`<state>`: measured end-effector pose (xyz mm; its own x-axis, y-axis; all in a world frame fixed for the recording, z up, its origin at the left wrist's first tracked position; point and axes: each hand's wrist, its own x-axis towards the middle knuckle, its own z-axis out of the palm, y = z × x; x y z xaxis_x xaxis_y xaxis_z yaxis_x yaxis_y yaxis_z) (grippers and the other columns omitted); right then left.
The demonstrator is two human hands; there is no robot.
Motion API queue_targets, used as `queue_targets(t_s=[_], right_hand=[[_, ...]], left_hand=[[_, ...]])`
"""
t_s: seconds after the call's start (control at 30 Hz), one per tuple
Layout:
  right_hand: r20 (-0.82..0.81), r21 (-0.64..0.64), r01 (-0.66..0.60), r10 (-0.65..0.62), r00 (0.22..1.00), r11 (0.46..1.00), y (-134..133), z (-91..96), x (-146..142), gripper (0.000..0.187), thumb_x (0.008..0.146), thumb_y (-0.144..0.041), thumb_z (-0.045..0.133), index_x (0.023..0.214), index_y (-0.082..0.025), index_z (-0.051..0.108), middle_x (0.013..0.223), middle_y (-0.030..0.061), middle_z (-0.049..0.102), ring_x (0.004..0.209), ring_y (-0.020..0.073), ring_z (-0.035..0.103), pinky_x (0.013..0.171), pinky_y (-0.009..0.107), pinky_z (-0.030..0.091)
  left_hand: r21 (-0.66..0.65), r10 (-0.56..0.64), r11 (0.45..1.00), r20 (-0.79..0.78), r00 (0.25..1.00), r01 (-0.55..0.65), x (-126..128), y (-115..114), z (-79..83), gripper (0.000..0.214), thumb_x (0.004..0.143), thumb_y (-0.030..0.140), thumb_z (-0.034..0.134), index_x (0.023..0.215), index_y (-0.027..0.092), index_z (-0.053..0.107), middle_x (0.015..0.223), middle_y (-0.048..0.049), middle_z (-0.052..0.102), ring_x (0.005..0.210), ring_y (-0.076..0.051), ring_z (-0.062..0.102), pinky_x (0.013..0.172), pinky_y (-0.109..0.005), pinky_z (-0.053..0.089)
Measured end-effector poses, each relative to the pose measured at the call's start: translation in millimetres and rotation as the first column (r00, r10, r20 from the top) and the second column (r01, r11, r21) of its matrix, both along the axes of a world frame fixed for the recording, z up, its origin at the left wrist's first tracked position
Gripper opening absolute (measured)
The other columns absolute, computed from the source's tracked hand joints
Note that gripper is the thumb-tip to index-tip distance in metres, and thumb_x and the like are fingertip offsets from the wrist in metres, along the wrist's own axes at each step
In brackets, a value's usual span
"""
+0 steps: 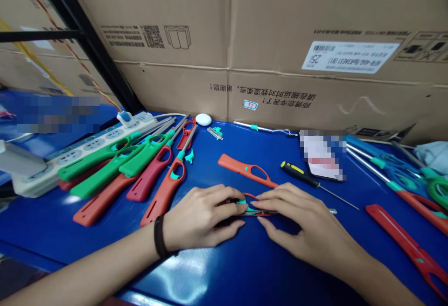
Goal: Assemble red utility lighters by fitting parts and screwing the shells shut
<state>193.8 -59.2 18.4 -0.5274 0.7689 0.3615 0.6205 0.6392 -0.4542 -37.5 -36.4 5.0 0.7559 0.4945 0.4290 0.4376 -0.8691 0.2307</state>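
Both hands meet over a red long-neck lighter [250, 212] lying low over the blue table, with turquoise parts showing in its body. My left hand [208, 215] is closed on its handle side, fingertips at the turquoise trigger [241, 201]. My right hand [297, 212] pinches the neck side, thumb below and fingers above. The fingers hide much of the lighter. Just behind it lies a loose orange lighter half-shell [243, 168], its looped end close to the right fingers. A yellow-and-black screwdriver [300, 174] rests beyond my right hand.
Several green and red lighters [163, 187] are piled at left beside a white power strip [93, 145]. A phone [322, 156], a red shell [399, 236] and more lighters [420, 203] lie at right. Small clear and turquoise parts [215, 133] sit before a big cardboard box [196, 77].
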Motion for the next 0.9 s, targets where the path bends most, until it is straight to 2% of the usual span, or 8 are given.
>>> queue_targets(t_s=[0.17, 0.37, 0.53, 0.8, 0.9], right_hand=[[-0.036, 0.025, 0.015, -0.014, 0.999, 1.0, 0.9, -0.8, 2.5, 0.009, 0.085, -0.017, 0.058, 0.086, -0.023, 0.065, 0.09, 0.0005, 0.067, 0.087, 0.0153, 0.059, 0.077, 0.03, 0.05], [-0.031, 0.091, -0.014, 0.017, 0.999, 0.996, -0.1, -6.9, -3.4, 0.008, 0.083, -0.015, 0.059, 0.084, -0.021, 0.064, 0.091, 0.0016, 0.066, 0.086, 0.0155, 0.06, 0.082, 0.032, 0.049], [-0.053, 0.154, -0.034, 0.043, 0.998, 0.987, -1.2, -8.7, -5.3, 0.009, 0.084, -0.014, 0.059, 0.088, -0.021, 0.064, 0.091, 0.002, 0.067, 0.088, 0.0159, 0.06, 0.081, 0.032, 0.048], [-0.124, -0.002, 0.002, -0.002, 0.992, 1.0, 0.4, -14.9, -7.3, 0.009, 0.082, -0.013, 0.061, 0.084, -0.021, 0.062, 0.085, 0.0, 0.065, 0.081, 0.0149, 0.057, 0.079, 0.032, 0.045], [-0.161, -0.065, 0.065, -0.074, 0.984, 0.996, 0.5, -16.2, -11.2, 0.011, 0.078, -0.012, 0.063, 0.08, -0.023, 0.061, 0.081, -0.0024, 0.066, 0.08, 0.0153, 0.058, 0.079, 0.034, 0.042]], left_hand=[[-0.057, 0.007, 0.998, 0.086, 0.996, -0.002, 0.8, 1.6, -0.1, 0.018, 0.087, 0.028, 0.058, 0.102, 0.018, 0.065, 0.1, -0.0047, 0.066, 0.083, -0.012, 0.064, 0.071, -0.02, 0.052], [-0.096, 0.025, 0.995, 0.13, 0.991, -0.013, 4.9, 2.2, -2.5, 0.016, 0.088, 0.025, 0.058, 0.1, 0.018, 0.067, 0.099, -0.005, 0.067, 0.087, -0.014, 0.063, 0.076, -0.022, 0.052], [-0.179, 0.021, 0.984, 0.177, 0.984, 0.011, 6.5, 4.0, -4.1, 0.015, 0.088, 0.02, 0.057, 0.098, 0.018, 0.069, 0.097, -0.0053, 0.068, 0.087, -0.014, 0.063, 0.078, -0.024, 0.052], [-0.238, 0.019, 0.971, 0.205, 0.978, 0.032, 5.8, 4.2, -3.2, 0.017, 0.085, 0.022, 0.061, 0.1, 0.019, 0.069, 0.099, -0.0054, 0.067, 0.088, -0.014, 0.064, 0.079, -0.023, 0.052], [-0.262, 0.021, 0.964, 0.204, 0.979, 0.034, 5.9, 4.3, -2.0, 0.017, 0.085, 0.02, 0.061, 0.099, 0.019, 0.07, 0.098, -0.0054, 0.067, 0.088, -0.014, 0.064, 0.078, -0.023, 0.052]])
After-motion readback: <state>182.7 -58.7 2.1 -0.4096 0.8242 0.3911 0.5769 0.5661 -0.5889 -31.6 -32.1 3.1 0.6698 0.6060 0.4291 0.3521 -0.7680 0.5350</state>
